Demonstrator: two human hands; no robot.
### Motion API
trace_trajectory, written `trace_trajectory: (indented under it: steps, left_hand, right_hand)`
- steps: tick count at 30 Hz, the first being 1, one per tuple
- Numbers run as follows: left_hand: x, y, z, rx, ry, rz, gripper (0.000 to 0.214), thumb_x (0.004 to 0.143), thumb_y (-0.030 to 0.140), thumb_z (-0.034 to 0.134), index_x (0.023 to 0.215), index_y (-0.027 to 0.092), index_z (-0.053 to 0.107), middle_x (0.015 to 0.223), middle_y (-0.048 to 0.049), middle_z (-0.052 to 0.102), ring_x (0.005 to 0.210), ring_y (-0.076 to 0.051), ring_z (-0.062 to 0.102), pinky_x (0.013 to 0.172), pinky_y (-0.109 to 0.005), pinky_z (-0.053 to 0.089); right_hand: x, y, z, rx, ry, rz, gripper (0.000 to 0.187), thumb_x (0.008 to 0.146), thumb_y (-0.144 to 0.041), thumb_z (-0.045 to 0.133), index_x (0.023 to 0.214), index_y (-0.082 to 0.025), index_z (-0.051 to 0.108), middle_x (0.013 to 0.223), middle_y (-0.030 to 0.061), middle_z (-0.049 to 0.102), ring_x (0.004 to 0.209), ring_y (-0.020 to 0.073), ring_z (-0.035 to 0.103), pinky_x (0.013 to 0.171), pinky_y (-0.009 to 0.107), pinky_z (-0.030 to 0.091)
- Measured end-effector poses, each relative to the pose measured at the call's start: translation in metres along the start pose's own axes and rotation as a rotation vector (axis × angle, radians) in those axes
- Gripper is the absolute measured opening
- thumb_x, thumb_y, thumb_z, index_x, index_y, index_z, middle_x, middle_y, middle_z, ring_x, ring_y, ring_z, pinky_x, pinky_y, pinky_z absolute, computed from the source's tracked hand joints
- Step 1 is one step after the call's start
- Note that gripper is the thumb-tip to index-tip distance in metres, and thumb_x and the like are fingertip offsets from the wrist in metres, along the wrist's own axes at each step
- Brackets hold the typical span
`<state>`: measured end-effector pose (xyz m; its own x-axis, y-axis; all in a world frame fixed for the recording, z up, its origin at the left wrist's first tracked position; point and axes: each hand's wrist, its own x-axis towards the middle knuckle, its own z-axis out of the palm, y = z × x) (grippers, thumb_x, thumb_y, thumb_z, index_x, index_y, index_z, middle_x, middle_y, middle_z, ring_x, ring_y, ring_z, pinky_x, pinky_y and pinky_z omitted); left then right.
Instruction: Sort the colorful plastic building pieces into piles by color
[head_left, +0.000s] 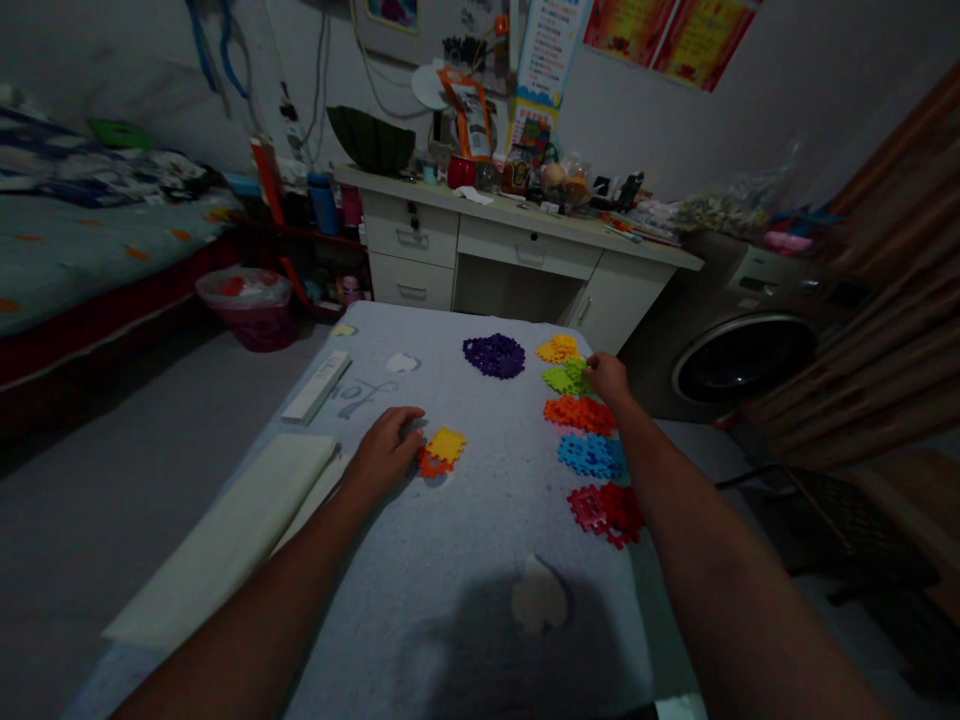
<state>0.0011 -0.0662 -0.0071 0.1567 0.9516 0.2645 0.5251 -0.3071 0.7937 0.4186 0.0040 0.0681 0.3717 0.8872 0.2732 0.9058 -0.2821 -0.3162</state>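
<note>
At the left middle of the table, my left hand (390, 445) is half curled, thumb and fingertips at the edge of an orange plastic interlocking piece (433, 464). A yellow interlocking piece (447, 443) adjoins it; a shadow lies beneath the pair. My right hand (607, 378) reaches to the far right edge, its fingers pinched at a pile of light green interlocking pieces (564, 378). Beside that pile are yellow pieces (557, 348), orange-red pieces (577, 412), blue pieces (589, 455) and red pieces (607, 512). A purple pile (495, 356) sits farther left.
A long white box (317, 387) and a folded pale cloth (232, 540) lie along the left side of the cloth-covered table (480, 560). Beyond stand a cluttered white desk (525, 245), a washing machine (720, 320), a lined pink bin (251, 310) and a bed (97, 240).
</note>
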Motion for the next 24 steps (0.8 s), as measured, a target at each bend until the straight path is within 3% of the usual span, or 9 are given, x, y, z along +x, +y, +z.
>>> trace_trajectory:
  steps: [5, 9, 14, 16, 21, 24]
  left_hand:
    - [0.0, 0.002, 0.0, -0.004, -0.011, -0.014, 0.036, 0.081, 0.031, 0.053, 0.113, 0.018, 0.063, 0.117, -0.0117, 0.064, 0.111, -0.026, 0.061, 0.099, -0.045, 0.049]
    - [0.0, 0.001, 0.0, -0.008, -0.011, -0.01, 0.034, 0.081, 0.03, 0.054, 0.112, 0.019, 0.063, 0.118, -0.0119, 0.064, 0.111, -0.026, 0.061, 0.098, -0.045, 0.049]
    - [0.0, 0.003, 0.0, -0.005, -0.005, 0.003, 0.032, 0.08, 0.027, 0.054, 0.11, 0.021, 0.064, 0.116, -0.0106, 0.065, 0.109, -0.026, 0.061, 0.098, -0.046, 0.049]
    - [-0.001, 0.004, 0.0, -0.005, -0.01, 0.007, 0.032, 0.08, 0.026, 0.052, 0.11, 0.021, 0.063, 0.115, -0.0105, 0.065, 0.108, -0.025, 0.061, 0.098, -0.046, 0.048]
    - [-0.001, 0.004, 0.0, 0.001, -0.004, 0.022, 0.032, 0.08, 0.022, 0.049, 0.108, 0.021, 0.064, 0.114, -0.0089, 0.065, 0.109, -0.024, 0.061, 0.099, -0.043, 0.048]
    - [-0.001, 0.003, 0.0, 0.002, 0.002, 0.029, 0.034, 0.079, 0.023, 0.049, 0.11, 0.02, 0.064, 0.113, -0.0089, 0.065, 0.108, -0.024, 0.061, 0.099, -0.043, 0.048]
  right_hand:
    - [-0.003, 0.001, 0.002, 0.011, 0.013, 0.012, 0.027, 0.071, -0.009, 0.052, 0.089, -0.014, 0.072, 0.091, 0.0101, 0.072, 0.09, 0.0248, 0.064, 0.087, 0.036, 0.049]
    - [-0.013, -0.005, -0.007, 0.058, 0.089, 0.015, 0.034, 0.074, -0.01, 0.047, 0.097, -0.012, 0.072, 0.102, 0.0134, 0.07, 0.097, 0.0245, 0.062, 0.092, 0.037, 0.047]
    - [-0.042, -0.046, -0.02, 0.155, 0.094, -0.11, 0.031, 0.08, -0.016, 0.049, 0.103, -0.013, 0.07, 0.107, 0.0131, 0.067, 0.098, 0.0227, 0.06, 0.096, 0.036, 0.044]
    - [-0.063, -0.073, -0.019, 0.202, 0.002, -0.195, 0.027, 0.083, -0.018, 0.052, 0.103, -0.014, 0.07, 0.105, 0.0106, 0.067, 0.095, 0.0211, 0.06, 0.093, 0.035, 0.045]
    - [-0.13, -0.135, -0.002, 0.236, -0.499, -0.543, 0.024, 0.084, -0.022, 0.064, 0.107, -0.016, 0.069, 0.107, 0.0089, 0.067, 0.093, 0.0175, 0.06, 0.086, 0.03, 0.045]
    - [-0.161, -0.154, 0.013, 0.215, -0.575, -0.634, 0.038, 0.083, -0.028, 0.069, 0.118, -0.014, 0.065, 0.112, 0.0107, 0.064, 0.099, 0.0188, 0.059, 0.091, 0.031, 0.044]
